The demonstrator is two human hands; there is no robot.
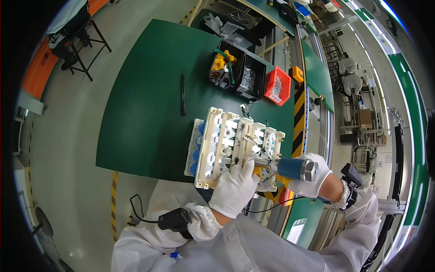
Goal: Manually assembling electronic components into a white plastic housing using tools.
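No legible lettering or numbers.

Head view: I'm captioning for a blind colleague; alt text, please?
A gloved right hand grips a blue tool at a white assembly, the gloved left hand near the tool's nose. Beyond, on a green table, are a pen, black bins and a red bin.

Right grip (322, 174) partly hidden behind blue tool (290, 168), seated person (66, 18) cut off above, distant worker (351, 84) indistinct

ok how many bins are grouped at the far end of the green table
3: the left black bin with yellow pieces, the middle black bin with metal bits, and the red bin on the right. None there looks hidden.
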